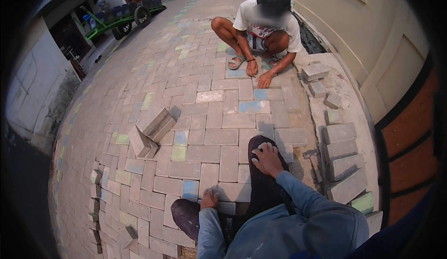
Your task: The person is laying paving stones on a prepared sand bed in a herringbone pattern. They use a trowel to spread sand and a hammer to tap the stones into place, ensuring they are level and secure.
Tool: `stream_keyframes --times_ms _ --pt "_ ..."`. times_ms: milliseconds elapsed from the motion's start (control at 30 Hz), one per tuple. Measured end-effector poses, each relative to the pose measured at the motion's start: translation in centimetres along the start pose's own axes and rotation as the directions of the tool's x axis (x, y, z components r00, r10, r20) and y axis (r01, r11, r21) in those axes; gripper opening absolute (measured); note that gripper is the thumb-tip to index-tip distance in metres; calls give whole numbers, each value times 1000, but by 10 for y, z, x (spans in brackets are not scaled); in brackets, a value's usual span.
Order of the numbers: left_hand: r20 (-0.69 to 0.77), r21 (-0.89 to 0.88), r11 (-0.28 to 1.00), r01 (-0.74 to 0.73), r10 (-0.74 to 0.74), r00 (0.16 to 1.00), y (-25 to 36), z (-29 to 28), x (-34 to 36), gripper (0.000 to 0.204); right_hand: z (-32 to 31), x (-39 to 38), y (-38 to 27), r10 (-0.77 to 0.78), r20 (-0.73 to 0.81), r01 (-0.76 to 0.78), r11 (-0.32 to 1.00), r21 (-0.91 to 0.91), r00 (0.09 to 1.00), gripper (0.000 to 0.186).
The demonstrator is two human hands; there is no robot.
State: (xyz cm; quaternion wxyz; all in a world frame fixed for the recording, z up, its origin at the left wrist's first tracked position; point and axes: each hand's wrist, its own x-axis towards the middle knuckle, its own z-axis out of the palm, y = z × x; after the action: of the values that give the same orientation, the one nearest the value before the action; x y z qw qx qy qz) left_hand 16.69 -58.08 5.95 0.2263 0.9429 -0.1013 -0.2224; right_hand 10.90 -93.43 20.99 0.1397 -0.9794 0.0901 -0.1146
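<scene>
My right hand (267, 159) lies over my bent right knee (259, 143), its fingers spread and holding nothing visible. Beside my left knee (184, 212), my left hand (209, 199) rests low at the paving with loosely bent fingers; no object shows in it. Grey paving blocks (220, 137), some with faded blue or green paint, form a herringbone surface in front of me. To the right of my right knee, a hammer (314, 164) lies on the sandy strip. Ahead, a crouching person (253, 21) has both hands (265, 79) down at the blocks.
Loose blocks (342, 149) line the right side along the wall (344, 26). A small stack of blocks (152, 131) stands on the paving left of centre, and more loose blocks (95, 207) lie farther left. A green cart (116, 21) stands at the far left.
</scene>
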Motion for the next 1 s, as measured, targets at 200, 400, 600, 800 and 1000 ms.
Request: stream_keyframes --times_ms 200,400,600,800,1000 --pt "15 -6 1000 16 -16 1000 7 -2 -2 64 2 0 2 13 5 -13 1000 -11 1000 39" --pt "36 -2 1000 29 -29 999 14 -5 -4 65 0 -1 3 21 13 -21 1000 -5 1000 38" --pt "30 9 999 32 -32 999 11 -3 -2 66 1 -1 2 11 -1 -11 1000 -19 1000 37" --pt "31 -19 1000 -10 10 999 2 1 2 65 1 0 2 10 3 -10 1000 -22 1000 37" --pt "29 -10 1000 -12 12 1000 1 5 4 65 3 -1 3 18 15 -18 999 -37 1000 38"
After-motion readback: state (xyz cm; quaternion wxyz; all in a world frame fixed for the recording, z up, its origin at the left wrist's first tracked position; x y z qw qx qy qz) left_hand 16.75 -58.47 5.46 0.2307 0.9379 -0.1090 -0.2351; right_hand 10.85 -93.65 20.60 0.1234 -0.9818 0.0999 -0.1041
